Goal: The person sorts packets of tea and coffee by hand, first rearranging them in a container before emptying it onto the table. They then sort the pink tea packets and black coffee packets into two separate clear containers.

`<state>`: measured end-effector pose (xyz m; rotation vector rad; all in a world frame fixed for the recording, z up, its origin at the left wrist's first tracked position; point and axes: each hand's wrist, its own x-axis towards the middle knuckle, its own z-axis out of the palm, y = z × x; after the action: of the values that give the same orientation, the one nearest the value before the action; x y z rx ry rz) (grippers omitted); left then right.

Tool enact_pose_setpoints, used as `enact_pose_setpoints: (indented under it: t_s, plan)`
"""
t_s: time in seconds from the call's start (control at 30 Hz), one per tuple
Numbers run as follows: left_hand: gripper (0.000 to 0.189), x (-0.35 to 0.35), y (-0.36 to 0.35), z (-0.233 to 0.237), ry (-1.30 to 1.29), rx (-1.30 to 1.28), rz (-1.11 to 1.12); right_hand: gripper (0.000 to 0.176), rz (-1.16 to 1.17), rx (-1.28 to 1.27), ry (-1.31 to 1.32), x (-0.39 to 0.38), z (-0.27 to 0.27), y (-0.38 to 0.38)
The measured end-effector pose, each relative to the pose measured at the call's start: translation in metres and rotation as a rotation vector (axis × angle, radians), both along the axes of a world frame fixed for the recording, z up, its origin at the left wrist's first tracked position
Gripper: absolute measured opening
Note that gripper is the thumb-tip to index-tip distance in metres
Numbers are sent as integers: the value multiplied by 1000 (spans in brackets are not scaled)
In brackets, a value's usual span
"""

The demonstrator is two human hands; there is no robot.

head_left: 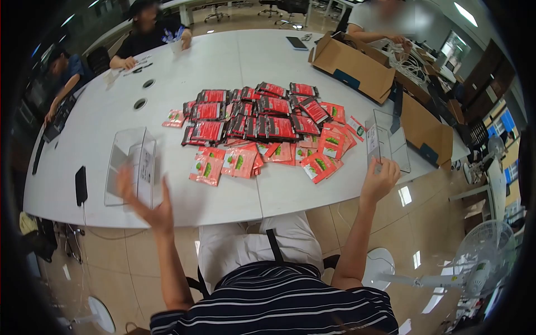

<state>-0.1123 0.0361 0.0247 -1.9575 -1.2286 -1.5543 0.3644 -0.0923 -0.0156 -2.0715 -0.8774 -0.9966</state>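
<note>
My left hand point(153, 209) is raised with thumb and fingers spread and holds nothing. It is in front of a clear plastic box point(116, 159) with a white label and hides part of it. At the right, the fingers of my right hand point(382, 176) are closed on the near edge of a second clear plastic box point(399, 148), also labelled. Between the two boxes lies a pile of small packets: black-and-red packets point(209, 111) toward the back, and flat red-orange packets point(240, 162) with a green picture toward me.
A black phone point(81, 185) with a cable lies at the left, another phone point(296, 43) at the back. Open cardboard boxes point(357, 67) line the right edge. Several people sit round the white table point(223, 61). A fan point(483, 268) stands at the lower right.
</note>
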Motion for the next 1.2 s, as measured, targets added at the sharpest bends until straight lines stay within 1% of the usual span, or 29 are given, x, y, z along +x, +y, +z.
enact_pose_setpoints:
  t_s: [0.07,0.13,0.2,0.23,0.3,0.33,0.4,0.5,0.53,0.63,0.73,0.83,0.93,1.03,1.13,1.2]
  plan:
    - [74,29,8,22,48,-359,-376,30,39,-69,17,-5,11,5]
    - [73,58,24,45,195,-533,-661,47,61,-161,16,-18,35,10]
    - [85,85,49,50,352,-653,-895,65,507,-358,49,-21,58,14]
    - [91,97,61,47,467,-644,-865,74,728,-453,68,-22,66,17]
    - [105,118,80,35,698,-623,-802,84,941,-618,172,-28,72,27]
    - [109,127,84,32,765,-651,-746,89,1046,-699,224,-31,73,32]
    - [118,142,93,28,892,-699,-629,92,1040,-785,197,-32,69,43]
    - [117,154,108,13,844,-666,-644,93,987,-848,160,-34,63,63]
    - [110,155,113,9,803,-673,-687,93,963,-860,149,-35,61,69]
    - [102,159,114,-3,714,-641,-677,91,1009,-851,141,-39,59,92]
    - [86,159,116,-6,566,-520,-720,87,1092,-857,109,-48,52,116]
    - [73,156,119,10,479,-724,-743,83,1133,-801,-23,-58,48,137]
    - [66,154,125,6,395,-605,-794,80,1017,-798,-112,-70,40,150]
    - [64,153,124,7,427,-646,-705,75,954,-788,-177,-78,38,159]
    - [58,155,122,3,364,-573,-676,69,949,-750,-285,-78,30,170]
    - [54,153,120,4,339,-590,-671,62,996,-732,-242,-76,37,171]
